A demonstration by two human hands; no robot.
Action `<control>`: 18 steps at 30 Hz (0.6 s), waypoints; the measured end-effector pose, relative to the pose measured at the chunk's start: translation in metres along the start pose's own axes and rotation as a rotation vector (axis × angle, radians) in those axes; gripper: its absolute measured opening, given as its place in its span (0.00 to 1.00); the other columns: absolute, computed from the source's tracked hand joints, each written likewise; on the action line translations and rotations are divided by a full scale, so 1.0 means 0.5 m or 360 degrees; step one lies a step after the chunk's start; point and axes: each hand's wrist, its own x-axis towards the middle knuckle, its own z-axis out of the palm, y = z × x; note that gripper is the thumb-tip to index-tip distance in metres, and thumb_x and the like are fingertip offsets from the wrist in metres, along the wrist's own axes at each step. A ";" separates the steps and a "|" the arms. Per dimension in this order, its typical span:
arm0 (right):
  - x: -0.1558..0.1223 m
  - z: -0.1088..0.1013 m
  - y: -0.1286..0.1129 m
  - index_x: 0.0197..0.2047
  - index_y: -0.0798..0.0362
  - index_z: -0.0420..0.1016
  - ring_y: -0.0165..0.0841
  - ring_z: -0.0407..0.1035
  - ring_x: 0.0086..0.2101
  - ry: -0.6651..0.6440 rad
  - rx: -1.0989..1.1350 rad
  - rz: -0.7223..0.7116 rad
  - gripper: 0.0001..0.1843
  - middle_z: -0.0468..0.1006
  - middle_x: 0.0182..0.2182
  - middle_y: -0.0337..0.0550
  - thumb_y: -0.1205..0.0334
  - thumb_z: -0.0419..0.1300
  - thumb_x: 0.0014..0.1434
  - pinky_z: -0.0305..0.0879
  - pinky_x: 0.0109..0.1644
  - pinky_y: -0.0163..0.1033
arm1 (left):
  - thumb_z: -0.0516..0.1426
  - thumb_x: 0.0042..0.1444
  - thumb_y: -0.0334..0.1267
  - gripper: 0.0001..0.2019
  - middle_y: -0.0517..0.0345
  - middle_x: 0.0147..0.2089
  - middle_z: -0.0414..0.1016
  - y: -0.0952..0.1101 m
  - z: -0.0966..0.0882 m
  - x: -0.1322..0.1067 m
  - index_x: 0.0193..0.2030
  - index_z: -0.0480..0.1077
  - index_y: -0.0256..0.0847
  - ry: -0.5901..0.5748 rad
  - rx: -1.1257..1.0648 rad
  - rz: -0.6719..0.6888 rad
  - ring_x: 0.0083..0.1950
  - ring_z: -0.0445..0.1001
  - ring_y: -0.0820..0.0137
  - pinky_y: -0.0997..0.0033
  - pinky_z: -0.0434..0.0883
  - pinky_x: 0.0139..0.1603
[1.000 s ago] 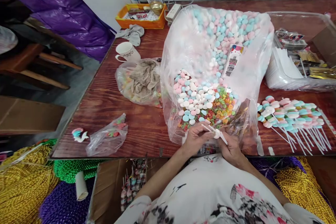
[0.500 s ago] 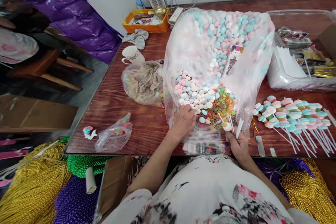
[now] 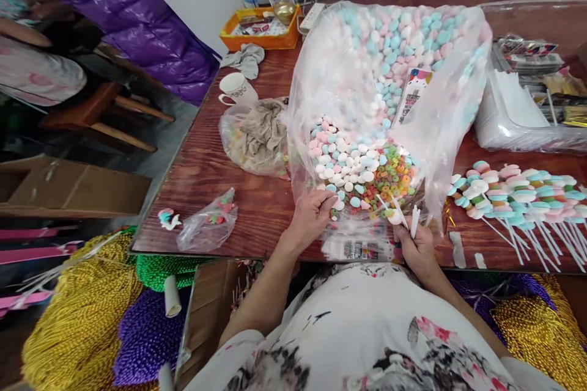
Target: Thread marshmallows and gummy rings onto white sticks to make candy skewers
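Observation:
A big clear plastic bag lies open toward me on the wooden table, full of pastel pink, blue and white candies with a patch of small coloured ring candies. My left hand reaches into the bag's mouth, fingers pinched among the candies at its front edge. My right hand is closed around a few white sticks, one carrying a white candy at its base. Finished candy skewers lie in a row to the right.
A white mug, a small bag with a crumpled cloth, a small bag of candy and a little mermaid-tail figure lie left. An orange tray sits at the back. Packaging stacks fill the right. Gold, green and purple cord spools lie below.
My hands parted from in front of me: the left reached into the bag's candies, and the right moved right, keeping the sticks upright. The view shifted slightly.

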 end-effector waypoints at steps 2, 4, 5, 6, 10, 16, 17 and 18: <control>0.001 0.000 -0.001 0.27 0.51 0.68 0.29 0.59 0.24 -0.0019 -0.0020 -0.0025 0.16 0.64 0.21 0.35 0.58 0.54 0.67 0.57 0.30 0.35 | 0.58 0.60 0.39 0.08 0.56 0.34 0.80 -0.001 0.005 -0.002 0.38 0.78 0.41 0.0136 0.0135 0.0070 0.35 0.76 0.68 0.69 0.71 0.39; 0.001 0.001 -0.001 0.27 0.51 0.68 0.29 0.59 0.24 -0.0030 -0.0027 -0.0045 0.16 0.64 0.21 0.35 0.58 0.53 0.67 0.58 0.30 0.35 | 0.57 0.61 0.38 0.08 0.54 0.38 0.81 -0.006 0.015 0.004 0.41 0.78 0.41 0.0285 0.0250 0.0150 0.38 0.77 0.67 0.67 0.72 0.43; 0.001 0.002 -0.002 0.27 0.51 0.68 0.29 0.59 0.24 -0.0031 -0.0026 -0.0048 0.16 0.64 0.21 0.35 0.58 0.53 0.68 0.58 0.30 0.35 | 0.56 0.61 0.37 0.08 0.53 0.39 0.80 -0.010 0.021 0.008 0.41 0.77 0.41 0.0323 0.0330 0.0215 0.39 0.77 0.67 0.66 0.73 0.44; 0.000 0.002 -0.003 0.28 0.51 0.68 0.29 0.59 0.24 -0.0032 -0.0026 -0.0046 0.16 0.64 0.21 0.35 0.58 0.53 0.68 0.58 0.29 0.35 | 0.56 0.61 0.36 0.08 0.52 0.39 0.80 -0.013 0.029 0.012 0.41 0.77 0.41 0.0318 0.0428 0.0293 0.40 0.77 0.66 0.65 0.73 0.45; 0.000 0.004 -0.005 0.27 0.51 0.67 0.28 0.58 0.23 -0.0025 -0.0052 -0.0061 0.16 0.63 0.21 0.34 0.59 0.53 0.67 0.57 0.28 0.34 | 0.52 0.60 0.29 0.09 0.48 0.38 0.77 -0.021 0.062 0.005 0.37 0.74 0.40 0.0021 0.0795 0.0528 0.42 0.74 0.62 0.61 0.72 0.45; 0.001 0.004 -0.004 0.28 0.51 0.69 0.28 0.59 0.23 -0.0029 -0.0067 -0.0050 0.14 0.63 0.21 0.34 0.60 0.53 0.67 0.58 0.29 0.34 | 0.56 0.59 0.32 0.10 0.46 0.47 0.76 -0.029 0.066 -0.025 0.47 0.73 0.39 0.0026 0.0662 0.0588 0.49 0.72 0.60 0.59 0.71 0.51; 0.001 0.005 -0.005 0.30 0.51 0.70 0.28 0.59 0.23 -0.0041 -0.0089 -0.0070 0.13 0.64 0.21 0.34 0.61 0.53 0.67 0.58 0.29 0.34 | 0.57 0.59 0.32 0.10 0.45 0.47 0.76 -0.030 0.063 -0.025 0.47 0.73 0.39 0.0023 0.0623 0.0584 0.49 0.73 0.60 0.58 0.71 0.52; 0.001 0.006 -0.005 0.31 0.51 0.71 0.28 0.60 0.23 -0.0063 -0.0114 -0.0101 0.12 0.65 0.22 0.35 0.61 0.53 0.66 0.59 0.29 0.34 | 0.57 0.58 0.32 0.10 0.45 0.47 0.77 -0.031 0.060 -0.023 0.47 0.72 0.39 0.0000 0.0598 0.0584 0.49 0.73 0.60 0.58 0.71 0.52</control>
